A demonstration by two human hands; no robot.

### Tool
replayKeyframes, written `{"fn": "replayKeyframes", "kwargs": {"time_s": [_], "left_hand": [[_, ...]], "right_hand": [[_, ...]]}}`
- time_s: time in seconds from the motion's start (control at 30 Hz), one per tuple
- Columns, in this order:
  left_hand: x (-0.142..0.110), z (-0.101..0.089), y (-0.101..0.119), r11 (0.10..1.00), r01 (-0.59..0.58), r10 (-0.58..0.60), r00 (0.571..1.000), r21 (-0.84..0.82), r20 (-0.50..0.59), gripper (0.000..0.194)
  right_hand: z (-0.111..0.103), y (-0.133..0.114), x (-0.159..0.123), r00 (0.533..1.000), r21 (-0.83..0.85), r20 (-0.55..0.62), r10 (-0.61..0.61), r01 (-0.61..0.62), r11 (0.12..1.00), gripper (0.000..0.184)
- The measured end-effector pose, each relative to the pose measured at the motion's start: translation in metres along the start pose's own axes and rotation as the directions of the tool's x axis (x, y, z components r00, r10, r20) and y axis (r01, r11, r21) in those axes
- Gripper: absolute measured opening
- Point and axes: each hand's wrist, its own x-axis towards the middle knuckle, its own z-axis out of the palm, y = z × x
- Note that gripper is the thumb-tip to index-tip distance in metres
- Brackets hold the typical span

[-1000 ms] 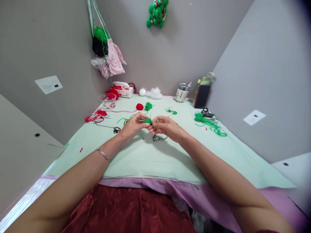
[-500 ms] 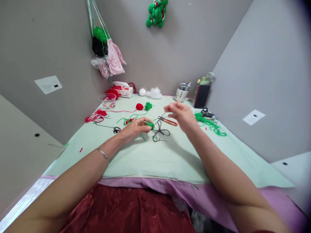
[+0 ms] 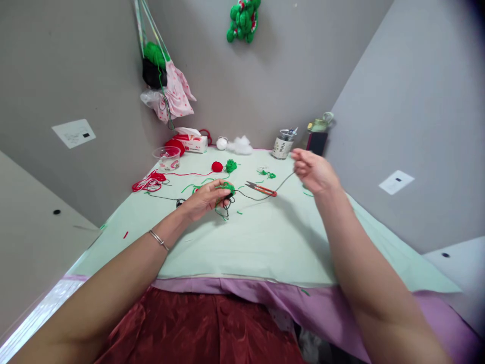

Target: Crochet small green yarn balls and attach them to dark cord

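Between the fingers of my left hand point(image 3: 207, 198) sits a small green crocheted piece point(image 3: 229, 189), partly covered by the fingertips. Loops of dark yarn and green tails dangle below it. A dark yarn strand point(image 3: 261, 198) runs from the piece, sagging a little, up to my right hand point(image 3: 314, 171). The right hand's fingers are pinched closed at the strand's far end; whether a needle is in them cannot be seen. Under the strand lie orange-handled thread snips point(image 3: 262, 189) with their blades pointing left.
A red yarn ball point(image 3: 217, 166) and a green yarn bundle point(image 3: 231, 166) lie behind my left hand. Farther back are a clear plastic tub point(image 3: 167, 160), a tissue box point(image 3: 194, 143), white stuffing point(image 3: 241, 145), a pen cup point(image 3: 282, 145) and a bottle point(image 3: 320, 123). Red yarn point(image 3: 149, 181) lies left.
My right hand has moved away to the right and slightly up, drawing the dark strand out long. The dark loops have left the table and now hang at my left hand.
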Motion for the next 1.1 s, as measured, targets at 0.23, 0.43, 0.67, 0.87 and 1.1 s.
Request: {"fn": "replayKeyframes", "kwargs": {"time_s": [0.23,0.43,0.67,0.87,1.1], "left_hand": [[0.001,-0.003,-0.001,0.996,-0.031,0.032,0.999,0.084,-0.016,0.031],[0.002,-0.004,0.001,0.990,-0.056,0.058,0.998,0.129,-0.008,0.028],[0.000,-0.001,0.001,0.991,0.006,-0.008,1.000,0.131,0.012,0.030],[0.001,-0.004,-0.004,0.994,0.003,-0.008,0.999,0.106,0.042,0.026],[0.003,-0.006,-0.004,0.975,-0.060,0.064,0.998,0.214,-0.010,0.025]], "right_hand": [[0.086,0.008,-0.067,0.567,-0.221,0.734,0.374,-0.322,0.921,0.044],[0.046,-0.003,-0.035,0.756,-0.035,0.588,0.288,-0.332,0.942,0.031],[-0.021,-0.006,0.010,0.995,0.049,0.020,0.102,-0.103,0.993,0.027],[0.023,0.009,-0.017,0.988,-0.579,0.145,0.046,0.047,0.814,0.025],[0.089,0.010,-0.070,0.638,-0.281,0.666,0.386,-0.265,0.922,0.045]]}}
